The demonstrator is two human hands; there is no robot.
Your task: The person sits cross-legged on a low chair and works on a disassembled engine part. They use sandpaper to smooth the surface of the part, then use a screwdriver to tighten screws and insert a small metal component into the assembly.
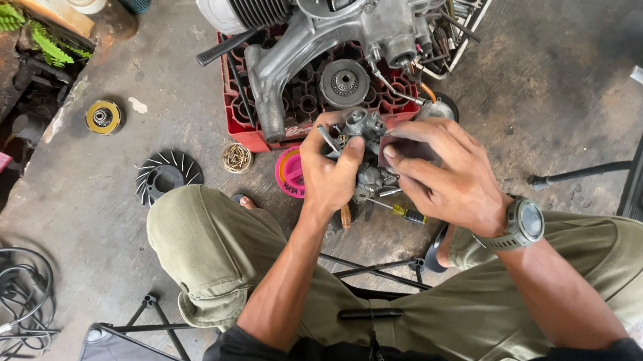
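I've got the carburetor (363, 149) clenched in my left hand (329, 175), right hand (442, 178) pinching a small dark piece (406, 150) against it; next, seat it squarely, I'd judge.

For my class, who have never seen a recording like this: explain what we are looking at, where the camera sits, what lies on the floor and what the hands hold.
There is one picture, taken by a camera worn on a person's head and looking down at their lap and hands. The person sits low, knees in olive trousers spread apart. The left hand grips a small grey metal engine part, and the right hand, with a watch on its wrist, presses a dark flat piece against it. Ahead, a large grey engine rests on a red plastic crate. On the concrete floor lie a black finned fan wheel, a yellow round disc, a small cup of screws and a pink spool. Cables lie at lower left.
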